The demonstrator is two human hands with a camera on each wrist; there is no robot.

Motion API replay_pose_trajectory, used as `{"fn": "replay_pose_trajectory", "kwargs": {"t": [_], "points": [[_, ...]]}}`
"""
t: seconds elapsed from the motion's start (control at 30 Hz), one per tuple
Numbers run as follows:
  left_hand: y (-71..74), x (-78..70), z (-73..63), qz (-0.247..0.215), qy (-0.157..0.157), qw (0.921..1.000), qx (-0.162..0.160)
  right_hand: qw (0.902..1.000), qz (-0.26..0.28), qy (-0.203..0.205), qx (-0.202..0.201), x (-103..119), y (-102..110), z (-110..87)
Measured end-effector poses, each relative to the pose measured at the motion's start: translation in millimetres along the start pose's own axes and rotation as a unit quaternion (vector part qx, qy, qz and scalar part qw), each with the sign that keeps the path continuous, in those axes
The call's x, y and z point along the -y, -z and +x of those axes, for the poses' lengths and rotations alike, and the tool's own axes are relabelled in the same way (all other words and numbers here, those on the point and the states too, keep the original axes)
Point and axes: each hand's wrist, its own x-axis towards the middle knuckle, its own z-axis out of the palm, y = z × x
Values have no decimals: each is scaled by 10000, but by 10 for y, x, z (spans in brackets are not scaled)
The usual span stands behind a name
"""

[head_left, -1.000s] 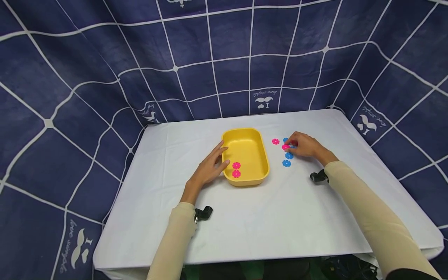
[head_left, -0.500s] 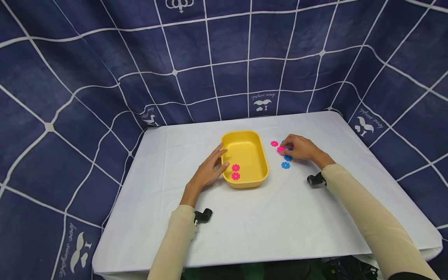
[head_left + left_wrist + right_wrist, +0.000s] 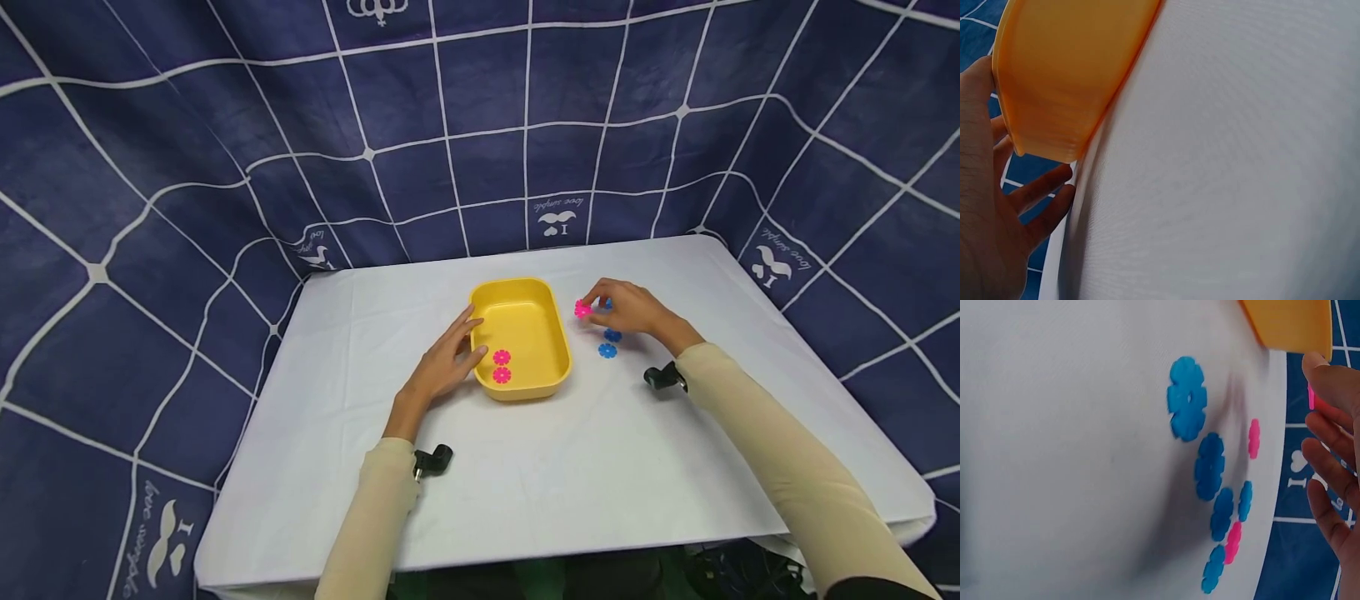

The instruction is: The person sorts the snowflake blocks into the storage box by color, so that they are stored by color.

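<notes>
A yellow tray (image 3: 522, 333) lies on the white table with two pink flower-shaped discs (image 3: 502, 367) in it. My left hand (image 3: 442, 364) rests at its left side, fairly straight fingers and thumb touching the rim; the left wrist view shows the hand against the tray wall (image 3: 1066, 81). Above the table, right of the tray, my right hand (image 3: 626, 308) pinches a pink flower disc (image 3: 1311, 395) between thumb and fingers. Below that hand several blue flower discs (image 3: 1210, 466) and two pink flower discs (image 3: 1254, 439) lie on the cloth, partly hidden in the head view.
A white cloth covers the table (image 3: 480, 483). Dark blue curtains with white lines (image 3: 495, 150) stand along its back and sides. Black wrist cameras (image 3: 433, 461) are worn on both forearms.
My right hand has moved left toward the tray with the pink flower disc pinched in its fingers. The left hand stays at the tray's rim.
</notes>
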Motion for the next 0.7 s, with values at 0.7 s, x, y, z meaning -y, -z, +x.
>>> {"fn": "replay_pose_trajectory", "kwargs": {"t": [0.7], "points": [[8,24,11,-90,-10,10000,-12,9986,95,510,-74,437,55,161]]}}
